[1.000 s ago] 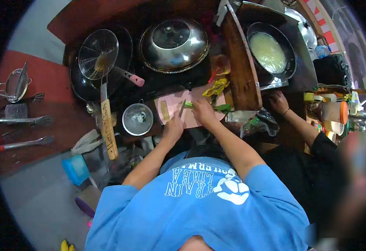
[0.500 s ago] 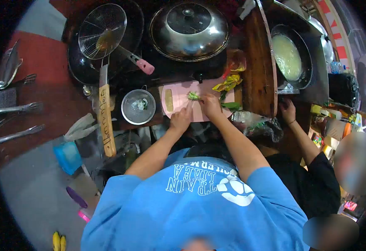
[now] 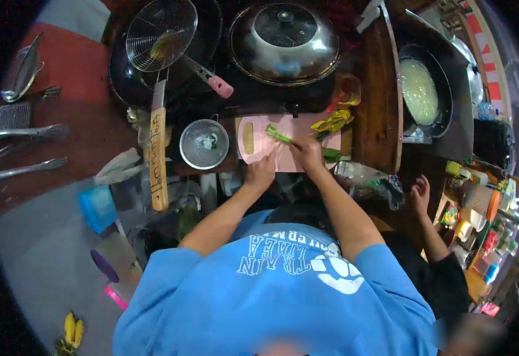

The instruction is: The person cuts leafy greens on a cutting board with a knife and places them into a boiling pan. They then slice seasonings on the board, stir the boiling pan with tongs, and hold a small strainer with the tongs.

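My right hand (image 3: 308, 152) is closed around a small bunch of green stems (image 3: 280, 135), whose pale cut ends point away to the upper left. The stems lie over a pink cutting board (image 3: 260, 126). My left hand (image 3: 261, 171) is closed at the board's near edge, on what looks like a knife (image 3: 275, 156) with a thin, pale blade; its handle is hidden in the fingers. Green leaves (image 3: 331, 155) rest on the board to the right of my right hand. Yellow crumpled packaging (image 3: 333, 121) lies at the board's far right corner.
Left of the board sits a strainer (image 3: 204, 144) with white and green bits. A lidded wok (image 3: 285, 44) and a wire skimmer (image 3: 161, 35) are behind. A wooden partition (image 3: 377, 89) separates a pan of pale liquid (image 3: 419, 92). Another person's hand (image 3: 419, 194) is at right.
The view has shifted slightly. The stems now stick out longer from my right hand, and the knife has moved back from them. The other person's hand has drawn back from the pan area.
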Demonstrator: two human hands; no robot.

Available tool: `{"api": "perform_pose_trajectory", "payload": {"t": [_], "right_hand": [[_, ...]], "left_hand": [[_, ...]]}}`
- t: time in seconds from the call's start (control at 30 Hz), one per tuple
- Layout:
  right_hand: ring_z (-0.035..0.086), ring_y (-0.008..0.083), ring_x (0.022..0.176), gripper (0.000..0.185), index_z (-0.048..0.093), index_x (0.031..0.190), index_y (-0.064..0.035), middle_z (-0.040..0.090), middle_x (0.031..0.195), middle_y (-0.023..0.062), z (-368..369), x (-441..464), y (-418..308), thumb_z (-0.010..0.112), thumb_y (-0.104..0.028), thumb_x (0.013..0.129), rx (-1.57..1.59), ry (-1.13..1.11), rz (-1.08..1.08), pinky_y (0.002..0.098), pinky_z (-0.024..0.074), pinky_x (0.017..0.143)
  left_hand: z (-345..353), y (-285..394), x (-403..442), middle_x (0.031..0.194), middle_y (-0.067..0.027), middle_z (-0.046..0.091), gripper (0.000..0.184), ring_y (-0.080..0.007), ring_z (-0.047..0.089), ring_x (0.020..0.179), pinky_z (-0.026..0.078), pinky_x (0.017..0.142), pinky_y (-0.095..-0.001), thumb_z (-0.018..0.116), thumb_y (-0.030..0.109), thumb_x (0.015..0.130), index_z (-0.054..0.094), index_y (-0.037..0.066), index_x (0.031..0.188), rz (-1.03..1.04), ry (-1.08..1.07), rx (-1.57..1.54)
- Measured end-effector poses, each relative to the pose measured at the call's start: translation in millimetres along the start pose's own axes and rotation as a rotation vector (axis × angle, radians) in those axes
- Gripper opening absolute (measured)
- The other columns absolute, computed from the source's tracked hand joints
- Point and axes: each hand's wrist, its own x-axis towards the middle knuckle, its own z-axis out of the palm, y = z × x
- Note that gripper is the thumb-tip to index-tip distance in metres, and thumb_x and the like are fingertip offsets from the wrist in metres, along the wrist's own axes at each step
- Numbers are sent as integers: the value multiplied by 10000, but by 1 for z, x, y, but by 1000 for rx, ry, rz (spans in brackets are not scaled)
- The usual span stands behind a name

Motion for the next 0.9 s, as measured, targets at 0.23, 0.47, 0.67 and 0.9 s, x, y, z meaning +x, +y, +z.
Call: {"api": "perform_pose_trajectory", "payload": {"t": [0.23,0.47,0.67,0.9], "right_hand": [[700,323,841,154,759,915,-35,734,902,144,14,-5,10,773,-61,764,-48,139,-155,390,560,775],[688,325,893,206,745,975,-33,725,943,146,-12,-2,-2,778,-93,780,-97,-11,-88,403,555,797],[658,338,956,260,730,967,-45,688,950,131,-54,-11,20,773,-150,733,-160,46,-287,420,527,899],[629,319,892,169,740,935,-66,672,887,95,-39,-16,34,728,-135,782,-174,-66,-250,429,516,791]], "left_hand": [[24,13,22,819,-99,650,536,-286,683,617,561,543,-428,559,165,891,497,63,1413,0,-142,305],[-2,8,11,939,-204,709,519,-427,702,759,561,658,-547,582,88,856,486,74,1367,-203,-303,32],[4,34,2,915,-194,676,539,-413,692,723,559,650,-536,591,112,855,472,72,1379,-67,-154,32],[41,30,20,887,-143,666,619,-340,702,700,571,591,-472,568,124,868,403,75,1462,49,-222,260]]}}
